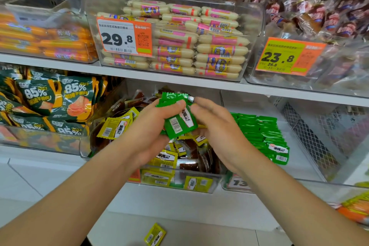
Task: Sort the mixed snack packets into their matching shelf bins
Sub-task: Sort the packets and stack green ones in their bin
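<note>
My left hand [151, 126] grips a small stack of green snack packets [176, 114] above the middle clear bin [179, 182], thumb over the top packet. My right hand [217, 126] lies against the right side of the same stack, fingers extended toward it. The middle bin holds mixed yellow packets [115, 126] and dark brown packets [191, 164]. The clear bin to the right [299, 180] holds a neat pile of green packets [263, 136]. One yellow packet [154, 235] lies on the floor below.
Left on the lower shelf sits a bin of dark green "85%" bags [50, 104]. The upper shelf carries bins of orange sausages [50, 40], cream-and-pink sausages [189, 42] and dark wrapped snacks [319, 22], with orange price tags [124, 36]. A wire mesh panel [311, 138] stands at far right.
</note>
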The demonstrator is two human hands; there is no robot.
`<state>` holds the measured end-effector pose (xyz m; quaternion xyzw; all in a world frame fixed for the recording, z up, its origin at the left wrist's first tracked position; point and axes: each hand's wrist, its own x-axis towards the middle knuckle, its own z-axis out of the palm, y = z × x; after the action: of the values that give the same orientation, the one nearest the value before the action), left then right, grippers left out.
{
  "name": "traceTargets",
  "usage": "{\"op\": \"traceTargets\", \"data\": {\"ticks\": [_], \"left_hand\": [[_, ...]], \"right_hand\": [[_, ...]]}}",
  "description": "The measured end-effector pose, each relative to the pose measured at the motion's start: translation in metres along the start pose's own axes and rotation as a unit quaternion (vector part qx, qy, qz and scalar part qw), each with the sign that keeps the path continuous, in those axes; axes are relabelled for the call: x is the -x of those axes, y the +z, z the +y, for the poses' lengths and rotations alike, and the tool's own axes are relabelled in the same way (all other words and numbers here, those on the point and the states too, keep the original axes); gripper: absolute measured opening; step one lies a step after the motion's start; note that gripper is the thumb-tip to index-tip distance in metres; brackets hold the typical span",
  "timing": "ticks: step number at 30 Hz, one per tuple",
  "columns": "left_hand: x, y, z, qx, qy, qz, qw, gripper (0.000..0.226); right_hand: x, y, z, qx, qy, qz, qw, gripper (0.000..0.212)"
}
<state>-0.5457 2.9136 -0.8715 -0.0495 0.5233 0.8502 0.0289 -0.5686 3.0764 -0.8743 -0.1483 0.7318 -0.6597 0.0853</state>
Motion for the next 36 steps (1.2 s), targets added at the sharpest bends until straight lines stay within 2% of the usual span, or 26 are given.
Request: {"op": "traceTargets", "data": {"ticks": [1, 2, 5, 8, 10, 13, 15, 18, 20, 22, 25, 27, 30, 33, 36], "left_hand": [[0.001, -0.001, 0.003, -0.007, -0.005, -0.012, 1.000, 0.038], [0.003, -0.001, 0.006, -0.015, -0.010, -0.029, 0.999, 0.037], [0.005, -0.003, 0.010, -0.041, -0.019, -0.050, 0.998, 0.036], [0.003, -0.002, 0.008, -0.060, -0.002, 0.013, 0.998, 0.031], [0.000, -0.005, 0.004, -0.095, 0.025, 0.063, 0.993, 0.029], [0.002, 0.000, -0.002, -0.149, 0.064, 0.055, 0.985, 0.034], [0.004, 0.006, -0.005, -0.146, 0.080, 0.031, 0.986, 0.044], [0.007, 0.016, -0.010, -0.155, 0.108, 0.036, 0.981, 0.064], [0.008, 0.023, -0.014, -0.196, 0.128, 0.075, 0.969, 0.064], [0.009, 0.028, -0.016, -0.220, 0.120, 0.123, 0.960, 0.064], [0.003, 0.029, -0.014, -0.139, 0.040, 0.135, 0.980, 0.092], [0.008, 0.034, -0.011, -0.099, 0.023, 0.129, 0.986, 0.086], [0.012, 0.042, -0.013, -0.067, 0.024, 0.114, 0.991, 0.077], [0.016, 0.056, -0.014, -0.011, 0.012, 0.078, 0.997, 0.078], [0.015, 0.068, -0.018, 0.038, -0.004, 0.092, 0.995, 0.071]], "right_hand": [[-0.003, -0.006, 0.001, -0.021, 0.004, 0.017, 1.000, 0.034], [-0.004, -0.010, 0.000, 0.002, -0.002, 0.020, 1.000, 0.027], [-0.001, -0.013, 0.002, 0.065, -0.002, 0.012, 0.998, 0.022], [0.000, -0.014, 0.005, 0.014, 0.022, 0.147, 0.989, 0.014], [0.002, -0.012, 0.001, -0.043, 0.006, 0.196, 0.980, 0.012], [0.011, -0.004, -0.009, -0.073, -0.030, 0.125, 0.989, 0.025], [0.018, 0.004, -0.011, -0.009, -0.038, 0.073, 0.997, 0.023], [0.019, 0.011, -0.005, 0.077, -0.045, 0.075, 0.993, 0.017], [0.018, 0.015, -0.001, 0.048, 0.010, 0.045, 0.998, 0.030], [0.017, 0.018, 0.002, -0.017, 0.045, -0.019, 0.999, 0.043], [0.020, 0.016, 0.001, -0.078, 0.033, -0.083, 0.993, 0.039], [0.023, 0.011, 0.004, -0.032, -0.002, -0.069, 0.997, 0.043], [0.025, -0.001, 0.008, 0.109, -0.080, -0.027, 0.990, 0.059], [0.031, -0.012, 0.010, 0.288, -0.163, -0.011, 0.944, 0.066], [0.037, -0.019, 0.014, 0.413, -0.182, -0.017, 0.892, 0.078]]}}
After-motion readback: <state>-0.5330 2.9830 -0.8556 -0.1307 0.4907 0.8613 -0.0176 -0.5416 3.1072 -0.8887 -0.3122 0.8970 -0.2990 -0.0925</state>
